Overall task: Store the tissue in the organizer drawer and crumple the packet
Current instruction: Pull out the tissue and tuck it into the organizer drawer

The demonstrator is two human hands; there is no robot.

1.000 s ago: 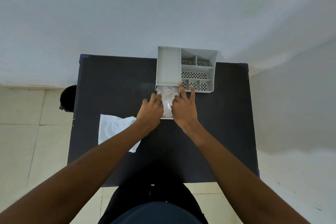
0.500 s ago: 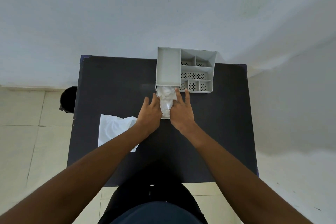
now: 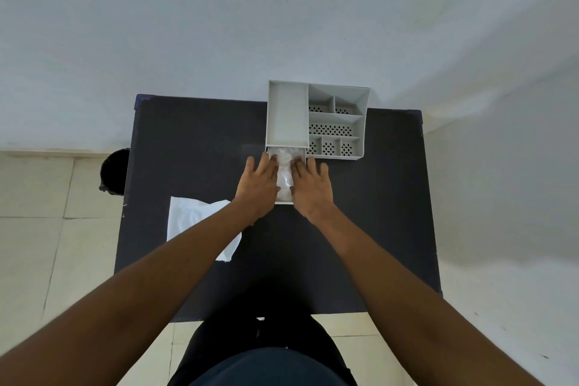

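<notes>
1. Left hand (image 3: 258, 182) and right hand (image 3: 310, 185) lie flat with fingers spread, gripping nothing, pressing on the tissue (image 3: 284, 172).
2. The tissue sits between the fingers, inside the pulled-out drawer (image 3: 283, 149).
3. Beyond the fingertips stands the organizer (image 3: 316, 119).
4. The packet (image 3: 194, 221) lies flat under the left forearm, on the table (image 3: 194, 135).

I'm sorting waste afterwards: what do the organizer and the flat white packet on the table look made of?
The organizer looks like matte grey moulded plastic: thin rigid walls, punched holes in the compartment floors. The packet seems thin white plastic film, wrinkled and faintly glossy, though it could be paper.
</notes>
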